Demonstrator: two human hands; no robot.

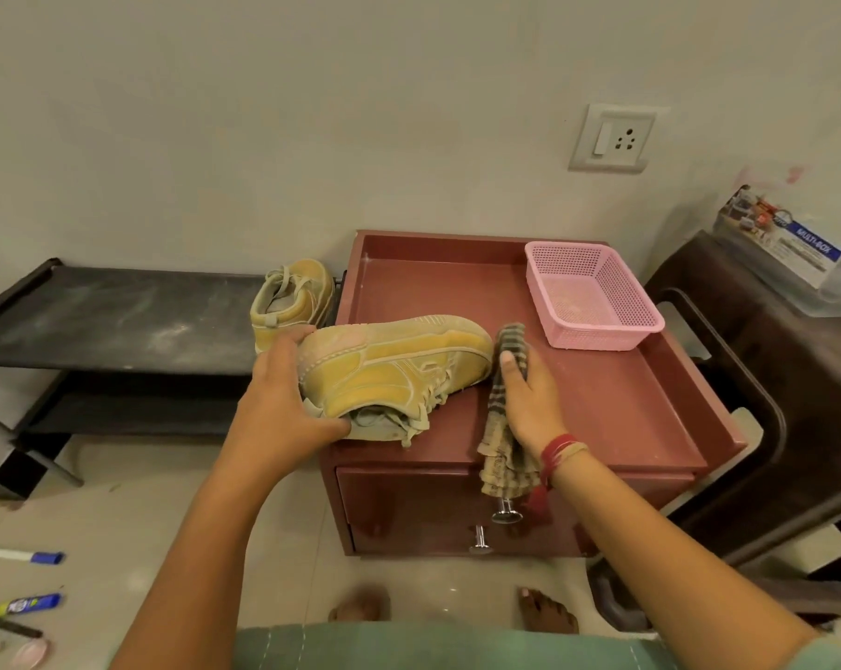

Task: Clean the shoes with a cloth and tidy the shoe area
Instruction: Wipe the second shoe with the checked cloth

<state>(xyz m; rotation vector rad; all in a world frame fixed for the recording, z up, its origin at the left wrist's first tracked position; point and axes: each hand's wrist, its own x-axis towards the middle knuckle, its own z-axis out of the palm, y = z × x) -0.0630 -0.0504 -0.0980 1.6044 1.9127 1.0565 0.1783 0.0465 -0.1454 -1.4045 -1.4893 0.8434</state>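
Note:
A dusty yellow shoe (399, 365) lies on its side on the maroon cabinet top (616, 398), sole facing away from me. My left hand (283, 403) grips its heel and collar. My right hand (529, 403) holds a striped brown cloth (503, 427) pressed against the shoe's toe; the cloth's tail hangs over the cabinet's front edge. The second yellow shoe (293, 302) stands upright on the right end of the black shoe rack (119, 316), just behind my left hand.
A pink mesh basket (597, 292) sits at the cabinet's back right. A dark plastic chair (757, 379) with a box stands to the right. Markers and tubes (27, 602) lie on the floor at left. My bare feet (549, 611) are below the cabinet drawers.

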